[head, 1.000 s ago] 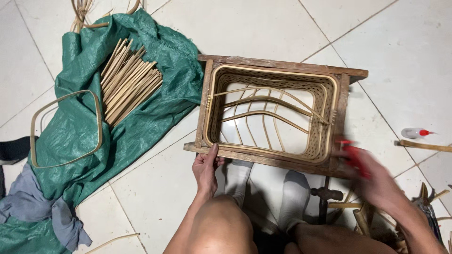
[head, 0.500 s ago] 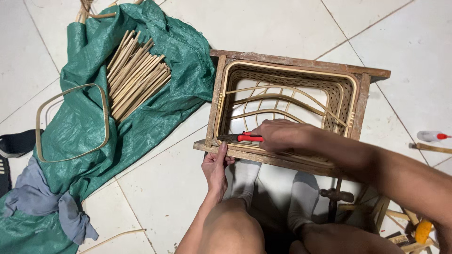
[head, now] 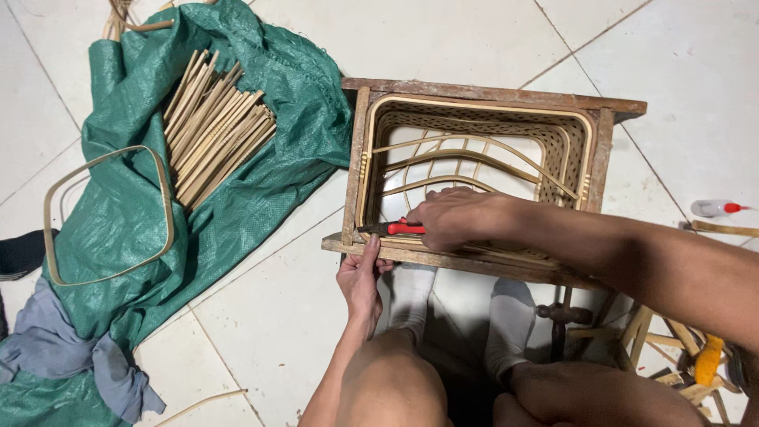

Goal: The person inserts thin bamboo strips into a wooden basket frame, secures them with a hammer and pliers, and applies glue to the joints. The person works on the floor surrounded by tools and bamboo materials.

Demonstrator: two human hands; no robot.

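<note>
Rattan basket (head: 474, 150) in wooden frame (head: 490, 93) | our left hand (head: 360, 277) is gripping the frame's near rail | our right hand (head: 451, 217) is closed round a red-handled cutter (head: 393, 228), trimming at the rim | next likely needs a steady cut.

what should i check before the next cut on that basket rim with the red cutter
1. Left hand braces the wooden frame at its near corner: ok.
2. Right hand grips the red-handled cutter: ok.
3. Cutter tip at the near rim of the woven basket: ok.
4. Left thumb clear of the tip: not ok, it lies very close.
5. Feet in white socks clear under the frame: cannot tell.
6. Spare cane strips lie apart on the green tarp: ok.
</note>
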